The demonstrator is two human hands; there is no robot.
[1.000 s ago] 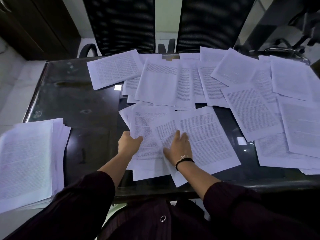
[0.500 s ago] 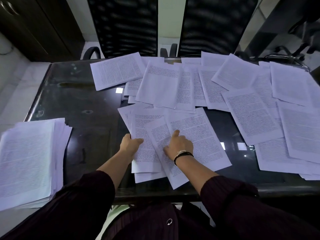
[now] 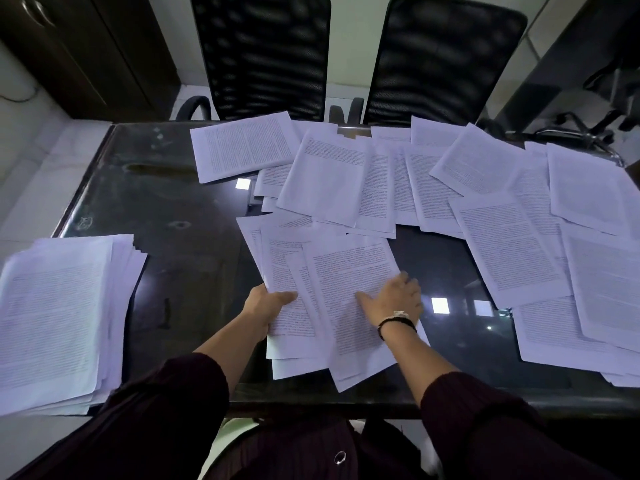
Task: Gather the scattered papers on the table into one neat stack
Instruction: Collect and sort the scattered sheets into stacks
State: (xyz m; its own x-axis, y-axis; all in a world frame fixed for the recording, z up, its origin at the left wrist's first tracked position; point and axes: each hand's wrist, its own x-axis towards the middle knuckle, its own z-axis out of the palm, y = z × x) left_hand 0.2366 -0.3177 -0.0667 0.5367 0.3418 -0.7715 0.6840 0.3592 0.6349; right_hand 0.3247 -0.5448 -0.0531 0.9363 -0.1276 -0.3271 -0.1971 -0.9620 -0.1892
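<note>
At the near edge of the dark glass surface (image 3: 166, 209) lies a small fan of papers (image 3: 332, 292), overlapping and skewed. Thin, limp and light, they should slide readily on glass, so squaring them by their long edges looks wiser than lifting a corner. The left hand (image 3: 268, 303) pinches the fan's left edge, thumb on top. The right hand (image 3: 394, 299) lies flat on the top sheet, grip spread. More loose sheets (image 3: 502, 244) cover the far and right side; a gathered stack (image 3: 59, 313) sits far left.
</note>
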